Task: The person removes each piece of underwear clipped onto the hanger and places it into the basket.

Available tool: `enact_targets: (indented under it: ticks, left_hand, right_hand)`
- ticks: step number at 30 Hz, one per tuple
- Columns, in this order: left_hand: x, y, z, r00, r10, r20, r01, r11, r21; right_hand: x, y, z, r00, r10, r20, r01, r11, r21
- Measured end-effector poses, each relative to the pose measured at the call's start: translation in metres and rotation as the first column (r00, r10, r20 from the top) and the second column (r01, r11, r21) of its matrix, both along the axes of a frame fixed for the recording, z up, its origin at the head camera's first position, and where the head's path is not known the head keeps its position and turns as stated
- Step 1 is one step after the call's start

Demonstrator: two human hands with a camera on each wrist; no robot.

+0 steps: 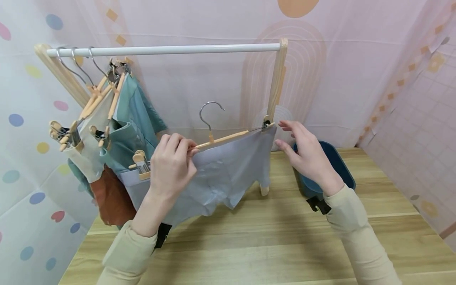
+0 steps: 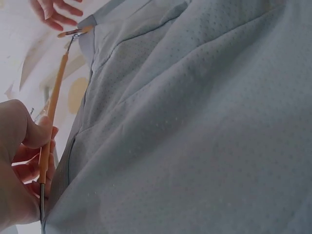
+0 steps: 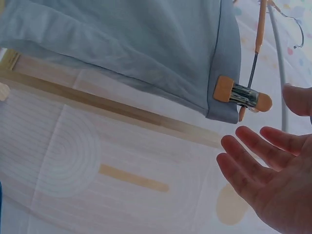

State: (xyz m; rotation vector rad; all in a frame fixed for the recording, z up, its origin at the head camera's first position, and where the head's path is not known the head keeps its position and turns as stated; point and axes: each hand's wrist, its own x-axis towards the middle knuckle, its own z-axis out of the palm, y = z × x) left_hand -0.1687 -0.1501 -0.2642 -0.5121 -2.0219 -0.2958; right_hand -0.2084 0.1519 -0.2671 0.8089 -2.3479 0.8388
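My left hand (image 1: 172, 164) grips the wooden bar of a clip hanger (image 1: 228, 138), thumb and fingers curled round it. Light grey-blue shorts (image 1: 228, 174) hang from this hanger, held by a clip (image 1: 140, 161) at the left end and another clip (image 3: 241, 96) at the right end. The hanger's metal hook (image 1: 206, 107) points up, apart from the rail. Just right of the right clip, my right hand (image 1: 303, 150) is held with fingers spread and nothing in it. In the right wrist view its fingertips are close to the clip but do not touch it.
A small rack with a white rail (image 1: 164, 49) and wooden posts (image 1: 278, 79) stands on the wooden table (image 1: 270, 237). Several hangers with teal shorts (image 1: 133, 107), a rust-brown garment (image 1: 110, 196) and other clothes crowd its left end. A dark blue bin (image 1: 335, 158) is behind my right hand.
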Motion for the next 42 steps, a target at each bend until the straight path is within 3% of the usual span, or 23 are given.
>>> enact_targets:
  ticks: [11, 17, 21, 27, 34, 38, 42]
  left_hand:
    - [-0.001, 0.009, -0.007, 0.994, -0.108, -0.031, 0.107, 0.993, -0.05]
    - [-0.002, 0.012, -0.01, 0.986, -0.164, -0.03, 0.161, 0.985, -0.062]
    - [-0.004, 0.014, -0.013, 0.982, -0.189, -0.024, 0.187, 0.98, -0.071]
    - [-0.006, 0.014, -0.014, 0.985, -0.172, -0.01, 0.169, 0.975, -0.148]
    - [-0.009, 0.014, -0.018, 0.992, -0.128, -0.007, 0.121, 0.949, -0.291]
    - [-0.009, 0.016, -0.019, 0.991, -0.135, -0.012, 0.126, 0.95, -0.284]
    - [-0.01, 0.018, -0.019, 0.987, -0.158, -0.03, 0.145, 0.955, -0.261]
  right_hand:
    - [0.007, 0.013, 0.016, 0.999, 0.04, 0.003, -0.04, 0.994, 0.098]
    - [0.008, 0.018, 0.025, 0.994, 0.096, 0.044, -0.104, 0.972, 0.209]
    - [0.01, 0.022, 0.026, 0.992, 0.125, 0.02, -0.126, 0.956, 0.265]
    - [0.014, 0.028, 0.027, 0.992, 0.124, -0.008, -0.116, 0.945, 0.305]
    - [0.019, 0.031, 0.027, 0.999, 0.053, -0.006, -0.048, 0.936, 0.35]
    - [0.02, 0.033, 0.029, 0.999, 0.04, -0.017, -0.031, 0.931, 0.363]
    - [0.019, 0.036, 0.03, 0.993, 0.103, -0.063, -0.074, 0.932, 0.356]
